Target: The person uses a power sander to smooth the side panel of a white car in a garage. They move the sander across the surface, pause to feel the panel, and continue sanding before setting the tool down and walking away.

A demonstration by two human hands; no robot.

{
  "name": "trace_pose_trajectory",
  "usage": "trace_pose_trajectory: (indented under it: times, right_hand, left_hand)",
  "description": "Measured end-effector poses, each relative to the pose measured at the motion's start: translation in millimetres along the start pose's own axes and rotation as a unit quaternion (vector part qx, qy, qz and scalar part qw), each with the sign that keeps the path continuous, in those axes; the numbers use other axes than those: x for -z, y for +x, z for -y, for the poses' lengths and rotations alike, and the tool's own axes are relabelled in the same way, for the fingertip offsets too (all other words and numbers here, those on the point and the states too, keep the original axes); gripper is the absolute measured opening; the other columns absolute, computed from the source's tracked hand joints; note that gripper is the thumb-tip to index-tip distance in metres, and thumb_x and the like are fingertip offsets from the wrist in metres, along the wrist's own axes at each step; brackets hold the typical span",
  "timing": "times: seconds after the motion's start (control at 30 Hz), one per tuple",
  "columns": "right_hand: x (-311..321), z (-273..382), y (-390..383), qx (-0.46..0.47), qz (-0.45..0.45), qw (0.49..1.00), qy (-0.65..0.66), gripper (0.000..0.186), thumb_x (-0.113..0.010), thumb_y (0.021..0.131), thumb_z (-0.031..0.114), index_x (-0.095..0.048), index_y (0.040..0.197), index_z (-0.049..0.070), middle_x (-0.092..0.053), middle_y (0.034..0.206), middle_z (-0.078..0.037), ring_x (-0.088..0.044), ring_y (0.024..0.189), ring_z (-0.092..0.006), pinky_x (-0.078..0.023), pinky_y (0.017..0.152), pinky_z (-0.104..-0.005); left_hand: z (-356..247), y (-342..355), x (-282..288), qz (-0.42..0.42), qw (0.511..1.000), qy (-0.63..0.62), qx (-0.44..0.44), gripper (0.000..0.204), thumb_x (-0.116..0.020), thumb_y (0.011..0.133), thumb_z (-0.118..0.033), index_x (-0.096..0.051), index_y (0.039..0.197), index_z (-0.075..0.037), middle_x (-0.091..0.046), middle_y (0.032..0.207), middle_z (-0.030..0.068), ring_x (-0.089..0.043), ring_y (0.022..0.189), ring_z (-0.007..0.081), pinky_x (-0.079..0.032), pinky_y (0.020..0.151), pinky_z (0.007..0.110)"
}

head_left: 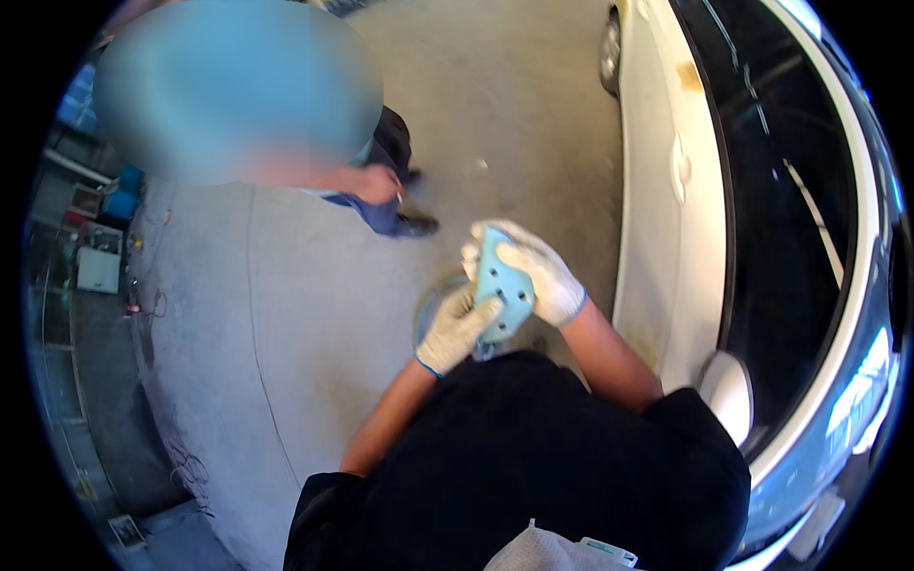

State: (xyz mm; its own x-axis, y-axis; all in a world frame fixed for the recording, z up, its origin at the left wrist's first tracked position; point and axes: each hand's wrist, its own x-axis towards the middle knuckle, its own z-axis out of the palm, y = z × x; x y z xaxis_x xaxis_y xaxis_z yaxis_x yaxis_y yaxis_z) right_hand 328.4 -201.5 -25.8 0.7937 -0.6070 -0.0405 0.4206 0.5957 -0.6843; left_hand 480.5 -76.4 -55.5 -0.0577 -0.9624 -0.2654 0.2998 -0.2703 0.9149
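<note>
A light-blue sheet with several round holes, which looks like a sanding disc (507,284), is held up in front of my chest, its outline bent out of round. My left hand (455,331), in a white work glove with a blue cuff edge, grips its lower left side, thumb lying on the face. My right hand (545,271), gloved the same way, holds its upper right side, with fingers reaching behind it. Those fingers are partly hidden by the disc. Beneath my left hand shows a blurred round rim (424,309), mostly covered; its kind I cannot make out.
A white car (657,219) stands close on my right, its side mirror (728,395) near my right elbow. Ahead to the left is another person in dark trousers (386,195). A thin cable (259,352) crosses the grey floor. Equipment (100,257) lines the left wall.
</note>
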Motion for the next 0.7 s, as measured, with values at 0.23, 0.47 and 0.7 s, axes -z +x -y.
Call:
trace_pose_trajectory:
  times: [0.23, 0.47, 0.7]
  right_hand:
    - [11, -6, 0, 0.017, -0.003, 0.999, 0.039, 0.046, -0.069, 0.103, 0.021, -0.057, 0.141, 0.0, -0.069, 0.121, -0.016, -0.068, 0.111, -0.0272, -0.057, 0.098, -0.042]
    - [12, -8, -5, 0.01, -0.044, 0.999, -0.006, 0.061, -0.069, 0.099, 0.014, -0.048, 0.155, 0.003, -0.064, 0.139, -0.018, -0.065, 0.125, -0.0284, -0.053, 0.108, -0.0438]
    - [34, -8, -3, 0.028, -0.008, 0.981, -0.191, 0.084, -0.076, 0.09, 0.012, -0.038, 0.164, 0.007, -0.058, 0.15, -0.013, -0.061, 0.133, -0.0241, -0.049, 0.114, -0.0408]
  left_hand:
    - [8, -4, -2, 0.008, 1.0, 0.023, -0.005, 0.051, -0.073, 0.104, -0.032, -0.06, 0.141, 0.001, -0.07, 0.121, 0.0032, -0.063, 0.106, 0.0098, -0.054, 0.093, 0.031]
    - [12, -1, -10, -0.117, 0.987, 0.109, -0.038, 0.032, -0.072, 0.105, -0.027, -0.069, 0.125, -0.002, -0.072, 0.103, 0.0017, -0.063, 0.089, 0.0084, -0.054, 0.079, 0.028]
    - [6, 2, -7, -0.148, 0.981, 0.106, 0.07, 0.035, -0.07, 0.106, -0.032, -0.071, 0.123, -0.001, -0.073, 0.103, 0.0018, -0.063, 0.089, 0.0071, -0.053, 0.079, 0.027]
